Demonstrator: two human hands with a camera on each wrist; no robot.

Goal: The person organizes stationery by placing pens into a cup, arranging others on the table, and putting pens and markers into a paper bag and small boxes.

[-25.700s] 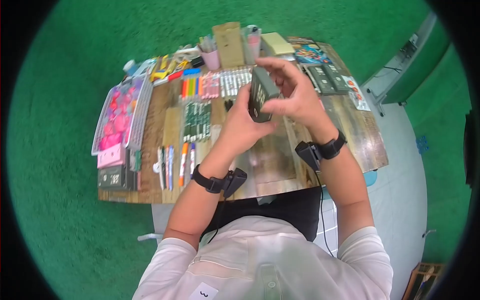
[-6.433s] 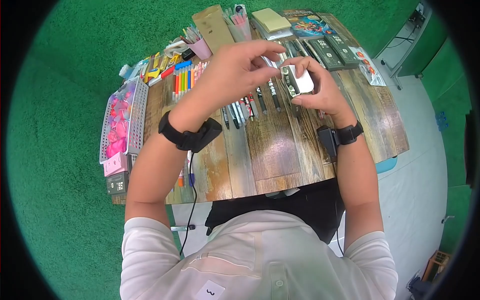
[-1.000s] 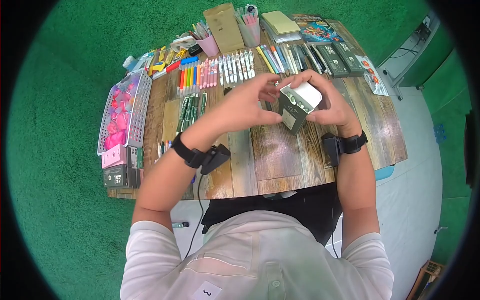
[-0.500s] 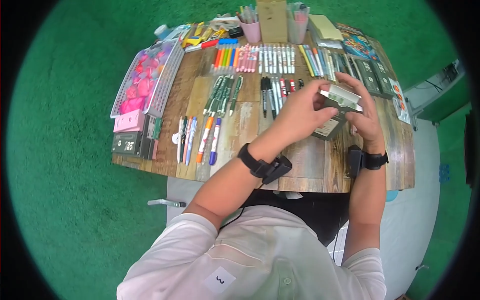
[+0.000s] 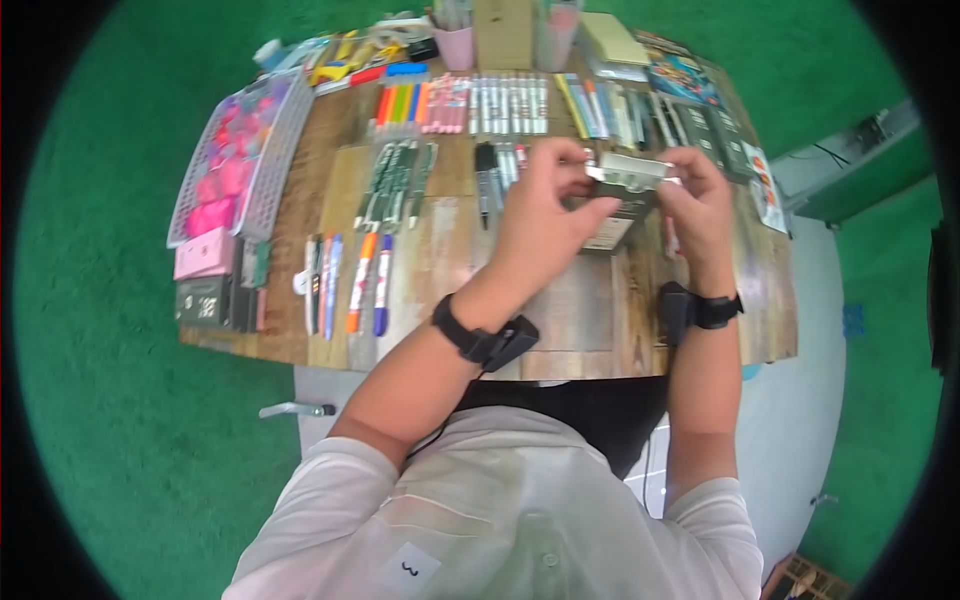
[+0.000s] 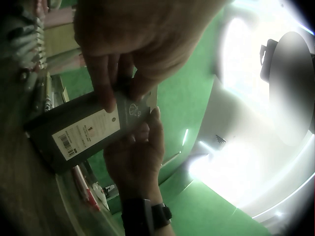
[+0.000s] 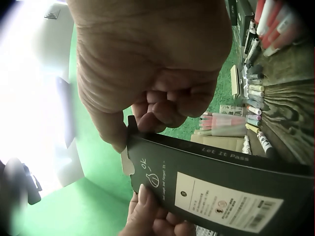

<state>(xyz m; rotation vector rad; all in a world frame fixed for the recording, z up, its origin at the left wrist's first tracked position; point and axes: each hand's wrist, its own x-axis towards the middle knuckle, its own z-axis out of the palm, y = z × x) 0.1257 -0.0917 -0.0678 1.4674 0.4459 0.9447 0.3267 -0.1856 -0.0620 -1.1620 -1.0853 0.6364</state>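
Both hands hold a dark green cardboard box (image 5: pixel 622 207) over the right half of the table, its white-lined top flap (image 5: pixel 638 168) standing up. The left hand (image 5: pixel 545 215) grips the near left side, fingers and thumb on the box near its upper end. At the top right corner, the right hand (image 5: pixel 697 212) pinches the edge by the flap with thumb and fingers. A white label (image 7: pixel 226 202) with a barcode shows on one face in the right wrist view. The inside of the box is hidden in both wrist views.
Rows of markers (image 5: pixel 508 105) and pens line the wooden table. Green pens (image 5: pixel 395 185) lie left of centre. A white basket (image 5: pixel 290 130) of pink items stands at the left, with stacked boxes (image 5: pixel 205 303) in front. Dark boxes (image 5: pixel 715 138) lie at the right.
The box was closed at first; its flap is up in later frames. One second ago the left hand was beside it with spread fingers; now it grips the box. The head view has shifted.
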